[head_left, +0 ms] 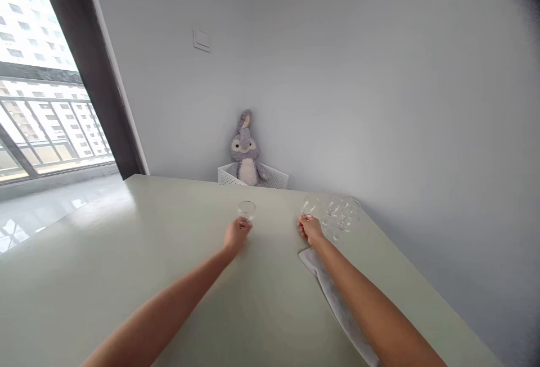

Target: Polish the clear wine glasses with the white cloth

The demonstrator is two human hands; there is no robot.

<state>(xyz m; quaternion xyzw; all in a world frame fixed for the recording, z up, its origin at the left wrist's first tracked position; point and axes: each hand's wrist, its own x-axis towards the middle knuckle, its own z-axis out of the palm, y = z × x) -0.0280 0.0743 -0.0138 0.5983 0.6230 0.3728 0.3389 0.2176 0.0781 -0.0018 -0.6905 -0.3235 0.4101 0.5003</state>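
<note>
Near the middle of the table, my left hand is closed on the lower part of a clear glass, whose rim faces up. Farther right, my right hand pinches the lower part of another clear glass. Several more clear glasses stand in a group just right of that hand; their outlines overlap. A grey cloth lies on the table, partly hidden under my right forearm.
The pale green table reaches back to the grey walls. Behind its far edge, a plush rabbit sits in a white perforated basket. A window with a railing is at the left.
</note>
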